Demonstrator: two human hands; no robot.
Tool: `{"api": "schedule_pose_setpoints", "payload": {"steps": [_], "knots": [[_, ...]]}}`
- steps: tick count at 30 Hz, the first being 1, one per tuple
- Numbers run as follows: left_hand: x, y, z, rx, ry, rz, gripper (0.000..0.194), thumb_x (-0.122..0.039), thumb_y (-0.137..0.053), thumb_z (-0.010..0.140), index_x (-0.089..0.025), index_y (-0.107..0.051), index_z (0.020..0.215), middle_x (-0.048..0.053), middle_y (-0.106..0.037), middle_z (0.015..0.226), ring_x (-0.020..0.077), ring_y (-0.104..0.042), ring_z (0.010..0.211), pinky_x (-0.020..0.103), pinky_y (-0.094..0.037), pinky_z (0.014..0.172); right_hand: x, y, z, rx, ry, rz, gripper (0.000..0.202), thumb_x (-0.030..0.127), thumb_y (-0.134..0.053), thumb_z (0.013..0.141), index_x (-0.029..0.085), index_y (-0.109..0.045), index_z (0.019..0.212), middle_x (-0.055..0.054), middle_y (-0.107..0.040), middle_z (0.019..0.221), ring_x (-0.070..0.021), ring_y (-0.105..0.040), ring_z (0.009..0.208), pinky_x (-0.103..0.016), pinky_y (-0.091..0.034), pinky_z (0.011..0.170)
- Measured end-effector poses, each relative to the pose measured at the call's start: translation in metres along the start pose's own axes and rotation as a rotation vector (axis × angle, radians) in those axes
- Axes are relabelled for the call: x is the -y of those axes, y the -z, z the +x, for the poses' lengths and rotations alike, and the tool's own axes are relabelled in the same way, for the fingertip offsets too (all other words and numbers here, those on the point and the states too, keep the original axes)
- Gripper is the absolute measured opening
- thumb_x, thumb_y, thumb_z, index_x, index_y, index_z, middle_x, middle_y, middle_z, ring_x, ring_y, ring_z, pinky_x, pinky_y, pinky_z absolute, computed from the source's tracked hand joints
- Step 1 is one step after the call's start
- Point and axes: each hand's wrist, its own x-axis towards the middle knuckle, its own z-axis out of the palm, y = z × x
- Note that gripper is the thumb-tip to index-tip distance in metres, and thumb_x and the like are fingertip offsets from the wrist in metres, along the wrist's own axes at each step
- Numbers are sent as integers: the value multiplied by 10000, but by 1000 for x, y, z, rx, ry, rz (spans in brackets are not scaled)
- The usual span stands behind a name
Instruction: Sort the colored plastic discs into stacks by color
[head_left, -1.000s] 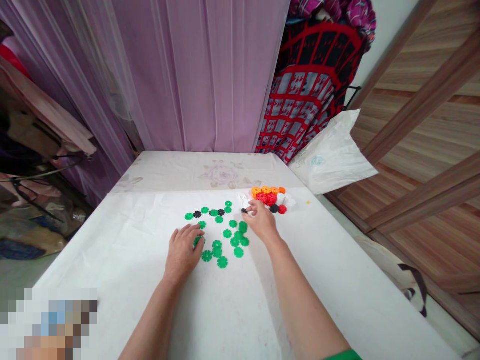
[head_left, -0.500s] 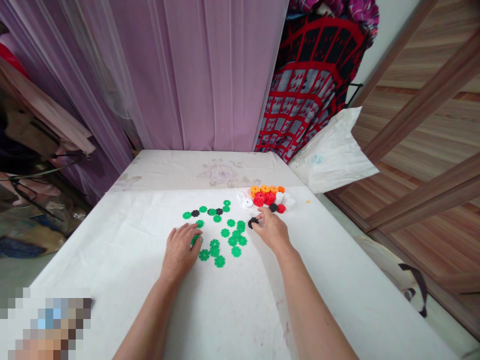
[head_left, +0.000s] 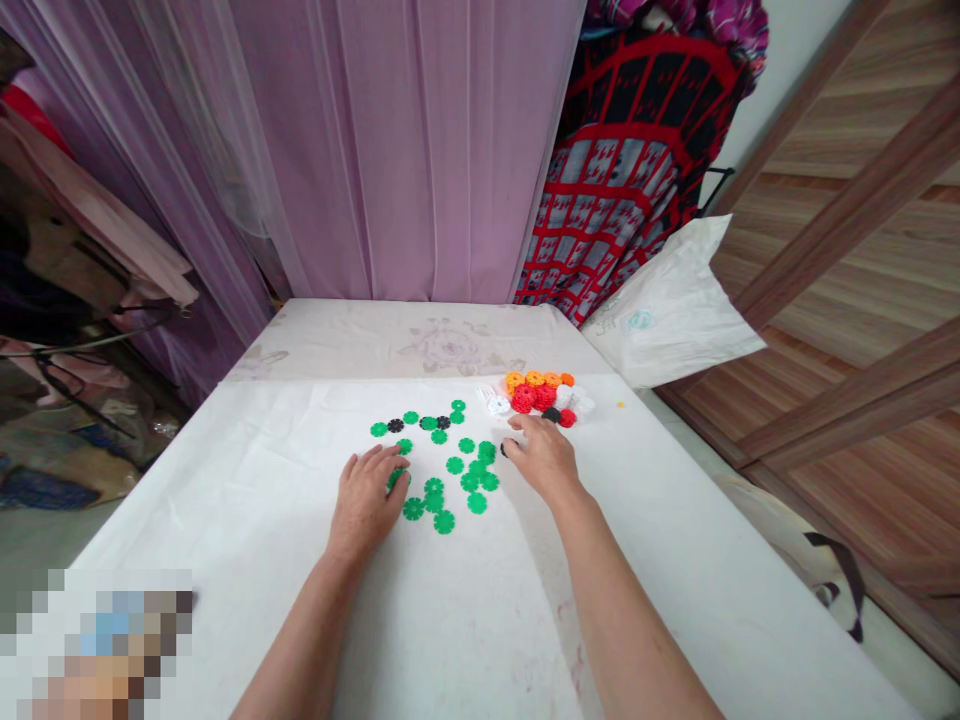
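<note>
Several green notched plastic discs lie loose on the white table, some overlapping. My left hand rests at their left side, fingers spread, partly covering a green disc. On the right, my right hand hovers low with thumb and index finger apart. Its thumb hides most of a black disc piece; whether it touches the piece is unclear. Farther back, a black disc lies among green ones. Beyond my right fingers are grouped red discs, orange discs and white discs.
The white-covered table reaches back to a purple curtain. A white plastic bag hangs by its right far edge, near wooden doors. A blurred, pixelated patch covers the lower left corner.
The view has shifted slightly. My right thumb now covers more of the black disc piece, which showed between thumb and index finger before. My left hand has stayed nearly still.
</note>
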Motion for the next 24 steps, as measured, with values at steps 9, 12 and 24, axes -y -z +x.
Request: {"api": "schedule_pose_setpoints", "payload": {"steps": [9, 12, 24], "knots": [[1, -1, -1, -12, -4, -3, 220, -295, -508, 899, -276, -701, 1003, 55, -701, 1304, 298, -570, 1303, 580, -355, 1134, 71, -20, 43, 279, 357, -60, 304, 101, -555, 854, 256, -725, 1054, -43, -732, 1129, -223, -545, 1197, -345, -395, 968], [1, -1, -1, -12, -4, -2, 221, -281, -509, 895, -275, -699, 1006, 57, -699, 1308, 297, -576, 1295, 580, -357, 1132, 75, -30, 51, 298, 372, -90, 336, 127, -573, 862, 256, -696, 1147, -72, -714, 1136, -220, -532, 1233, -351, -365, 982], [0, 0, -2, -11, -5, -3, 224, -281, -513, 895, -263, -704, 1010, 64, -702, 1301, 301, -581, 1292, 587, -360, 1132, 75, -39, 52, 297, 373, -145, 369, 276, -616, 905, 220, -606, 1269, -77, -726, 1137, -245, -566, 1161, -359, -339, 961]]}}
